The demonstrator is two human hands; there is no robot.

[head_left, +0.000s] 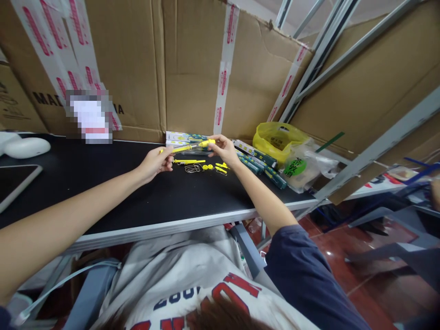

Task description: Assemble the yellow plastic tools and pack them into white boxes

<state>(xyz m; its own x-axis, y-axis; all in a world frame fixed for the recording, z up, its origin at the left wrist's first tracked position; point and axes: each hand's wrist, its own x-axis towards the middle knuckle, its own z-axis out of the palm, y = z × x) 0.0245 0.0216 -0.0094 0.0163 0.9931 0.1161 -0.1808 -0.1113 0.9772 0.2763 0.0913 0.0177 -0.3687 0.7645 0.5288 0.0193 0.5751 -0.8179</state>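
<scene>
My left hand (pixel 154 165) is closed on the rear end of a slim yellow pen-like barrel (pixel 182 149) above the black tabletop. My right hand (pixel 225 150) pinches a thicker yellow pen piece (pixel 205 143) at the other end. A thin metallic section shows between the two yellow parts; whether they are joined I cannot tell. Below the hands lie another yellow stick-like part (pixel 189 161), some thin wire pieces (pixel 192 169), small round yellow pieces (pixel 207 167) and small yellow clip-like parts (pixel 222 168).
Narrow printed boxes (pixel 256 153) lie behind and right of my right hand. A yellow plastic bag (pixel 271 144) and a clear bag (pixel 299 172) with a green label stand beside them. Large cardboard (pixel 192 68) backs the table; a metal frame (pixel 378 149) rises at right.
</scene>
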